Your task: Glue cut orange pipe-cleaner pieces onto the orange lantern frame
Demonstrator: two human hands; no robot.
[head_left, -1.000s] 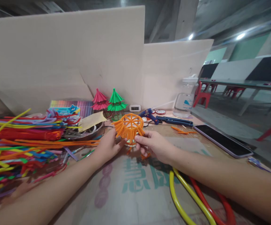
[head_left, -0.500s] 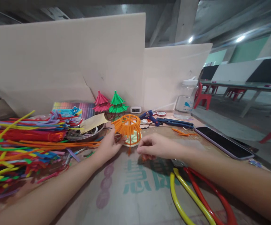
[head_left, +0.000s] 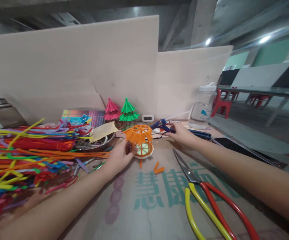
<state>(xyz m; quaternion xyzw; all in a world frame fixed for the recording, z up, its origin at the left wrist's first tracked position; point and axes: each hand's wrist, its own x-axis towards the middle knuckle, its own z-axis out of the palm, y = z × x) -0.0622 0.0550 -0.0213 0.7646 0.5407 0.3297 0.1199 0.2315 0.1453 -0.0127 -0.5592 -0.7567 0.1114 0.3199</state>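
An orange pipe-cleaner pavilion (head_left: 139,139) with a fringed round roof stands on a pale disc on the cardboard-covered table (head_left: 159,206). My left hand (head_left: 120,156) rests against its left side, fingers curled on the posts under the roof. My right hand (head_left: 181,132) is stretched out behind it to a blue glue gun (head_left: 160,124), fingers around the gun's rear end. Two short orange stubs (head_left: 157,168) lie just in front of the pavilion. Large scissors (head_left: 204,196) with red and yellow handles lie open by my right forearm.
A heap of coloured pipe cleaners (head_left: 29,153) fills the left side, beside a metal bowl (head_left: 94,141). Pink (head_left: 111,110) and green (head_left: 128,111) little pavilions stand at the back wall. A clear bottle (head_left: 202,108), blue pliers (head_left: 200,134) and a phone (head_left: 244,150) lie right.
My right hand let go of the orange pavilion and moved back right to the glue gun. The pavilion now stands on the table, with my left hand still on it.
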